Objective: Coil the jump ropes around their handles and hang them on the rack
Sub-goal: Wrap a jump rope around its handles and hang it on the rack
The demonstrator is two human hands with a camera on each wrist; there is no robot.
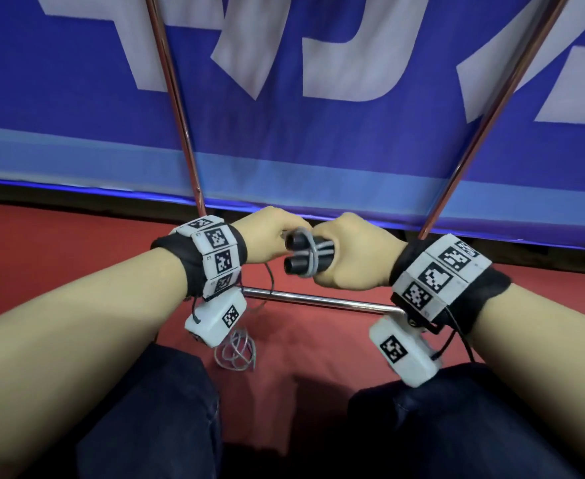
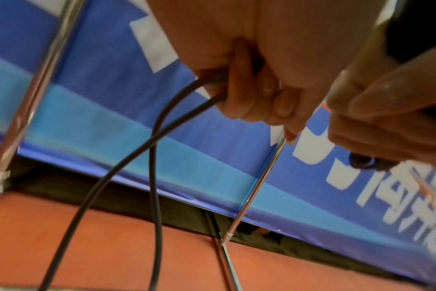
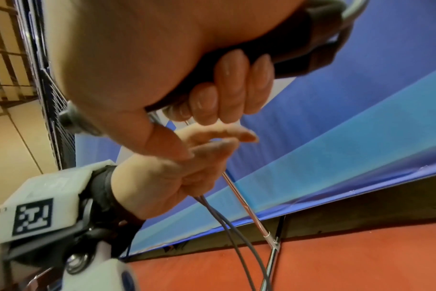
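Two black handles (image 1: 299, 254) lie side by side in my right hand (image 1: 349, 257), which grips them low in front of the rack. A few turns of the grey jump rope (image 1: 313, 252) cross the handles. My left hand (image 1: 273, 235) meets them from the left, its fingers (image 2: 251, 94) curled round the rope (image 2: 159, 128), which hangs down in two strands. The rest of the rope (image 1: 237, 354) lies in loose loops on the floor under my left wrist. In the right wrist view my fingers (image 3: 227, 88) wrap the handles (image 3: 299, 57).
The rack's two chrome poles (image 1: 177, 108) (image 1: 491, 122) slant up and its low crossbar (image 1: 318, 301) runs just below my hands. A blue banner (image 1: 318, 143) stands behind it. The floor (image 1: 59, 254) is red. My knees (image 1: 152, 426) in dark trousers are at the bottom.
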